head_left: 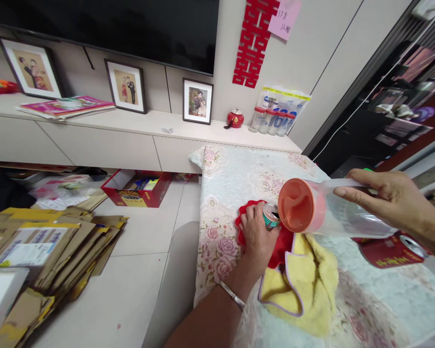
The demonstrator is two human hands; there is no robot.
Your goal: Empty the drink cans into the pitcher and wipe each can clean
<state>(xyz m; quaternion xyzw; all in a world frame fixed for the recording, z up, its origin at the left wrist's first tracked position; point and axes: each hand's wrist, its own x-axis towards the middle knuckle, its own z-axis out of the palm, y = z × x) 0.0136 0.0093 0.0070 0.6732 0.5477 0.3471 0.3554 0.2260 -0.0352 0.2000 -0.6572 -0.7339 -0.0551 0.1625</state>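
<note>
My left hand (256,232) is wrapped round a small green and silver drink can (271,217), which stands upright on a red scalloped dish (280,251). In my right hand (391,195) is the handle of a clear plastic pitcher (339,217) with an orange lid (296,205). The pitcher is tipped toward the left, its lid close beside the can's top. I cannot tell whether liquid is flowing. A yellow cloth (311,290) lies crumpled in front of the dish. Behind the pitcher, a red can (389,251) lies on its side.
A flowered tablecloth (232,179) covers the table. Behind it, a low cabinet (159,125) carries framed photos (126,87), a red pot (235,118) and several red-lidded jars (271,121). Flattened cardboard (65,246) and a red box (137,191) lie on the floor at left.
</note>
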